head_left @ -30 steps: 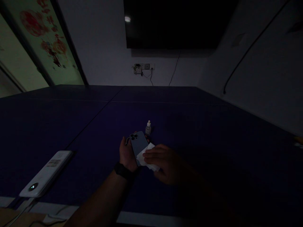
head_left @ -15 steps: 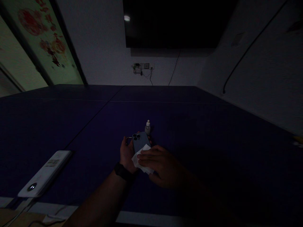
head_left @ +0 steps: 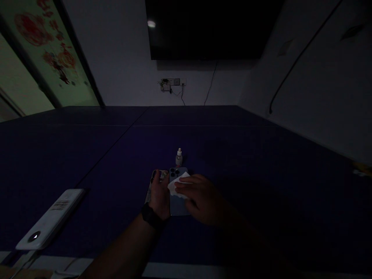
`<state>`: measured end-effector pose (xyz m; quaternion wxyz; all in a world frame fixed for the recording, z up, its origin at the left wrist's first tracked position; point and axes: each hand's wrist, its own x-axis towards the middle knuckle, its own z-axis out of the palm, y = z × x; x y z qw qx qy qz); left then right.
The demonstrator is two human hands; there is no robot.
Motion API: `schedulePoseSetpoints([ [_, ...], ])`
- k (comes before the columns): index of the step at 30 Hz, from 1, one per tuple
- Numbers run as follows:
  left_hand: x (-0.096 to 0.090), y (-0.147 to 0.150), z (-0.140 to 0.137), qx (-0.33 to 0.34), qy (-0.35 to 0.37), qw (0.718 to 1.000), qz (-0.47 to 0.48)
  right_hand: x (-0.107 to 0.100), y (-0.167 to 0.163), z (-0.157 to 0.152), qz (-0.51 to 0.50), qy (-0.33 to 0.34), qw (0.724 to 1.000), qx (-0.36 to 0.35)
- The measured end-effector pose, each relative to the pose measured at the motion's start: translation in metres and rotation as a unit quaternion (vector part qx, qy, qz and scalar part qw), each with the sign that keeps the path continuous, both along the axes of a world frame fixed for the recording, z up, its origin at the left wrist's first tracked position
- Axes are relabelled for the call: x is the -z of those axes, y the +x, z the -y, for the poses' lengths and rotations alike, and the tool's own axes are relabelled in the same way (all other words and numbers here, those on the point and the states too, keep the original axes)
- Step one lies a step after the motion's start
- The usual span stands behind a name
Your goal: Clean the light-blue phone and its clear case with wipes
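Note:
A blue-grey smartphone (head_left: 179,207) lies back up in my left hand (head_left: 159,195), its camera lenses at the far end. My left fingers are mostly hidden beneath it, and the thumb points away from me. My right hand (head_left: 202,197) presses a folded white tissue (head_left: 175,186) against the phone's back, fingers closed over it. Partly behind my left hand, on the table, is a patterned phone case (head_left: 148,193) with a camera cutout. Just past the phone stands a small dropper bottle (head_left: 179,159) with a white top, upright.
A white power bank (head_left: 52,217) with a cable plugged in lies at the left on the dark blue table (head_left: 116,162). A large dark television (head_left: 203,29) hangs on the far wall above sockets (head_left: 174,81) and loose cords. The room is dim.
The tissue and my right hand have moved up the phone's back, baring its lower part. The phone has turned straighter and shifted right, and the case beside my left hand shows more.

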<state>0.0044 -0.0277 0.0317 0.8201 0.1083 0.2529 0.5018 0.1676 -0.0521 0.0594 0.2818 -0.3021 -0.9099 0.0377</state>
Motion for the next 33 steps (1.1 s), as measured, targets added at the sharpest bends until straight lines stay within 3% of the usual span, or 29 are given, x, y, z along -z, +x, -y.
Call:
schedulePoseSetpoints([
  [3, -0.003, 0.001, 0.002, -0.002, -0.012, 1.000, -0.008, 0.003, -0.002, 0.000, 0.015, 0.005, 1.000, -0.016],
  [8, -0.010, 0.004, 0.008, 0.043, 0.002, 0.999, 0.010, 0.008, 0.006, -0.007, -0.003, 0.025, 0.997, 0.070],
  [14, -0.020, 0.008, 0.015, 0.079, 0.014, 0.997, 0.022, 0.003, 0.012, -0.010, -0.006, 0.023, 1.000, -0.002],
  [19, -0.015, 0.008, 0.015, 0.105, 0.061, 0.992, 0.044, 0.006, 0.016, -0.014, -0.008, 0.029, 0.997, 0.074],
  [25, -0.015, 0.009, 0.016, 0.120, 0.046, 0.991, 0.036, 0.008, 0.015, -0.015, -0.012, 0.043, 0.998, 0.039],
  [31, -0.020, 0.008, 0.018, 0.103, 0.067, 0.992, 0.016, 0.003, 0.027, -0.020, -0.016, 0.022, 0.987, 0.161],
  [33, -0.020, 0.008, 0.018, 0.093, 0.070, 0.993, 0.013, 0.003, 0.030, -0.021, -0.019, 0.015, 0.986, 0.168],
])
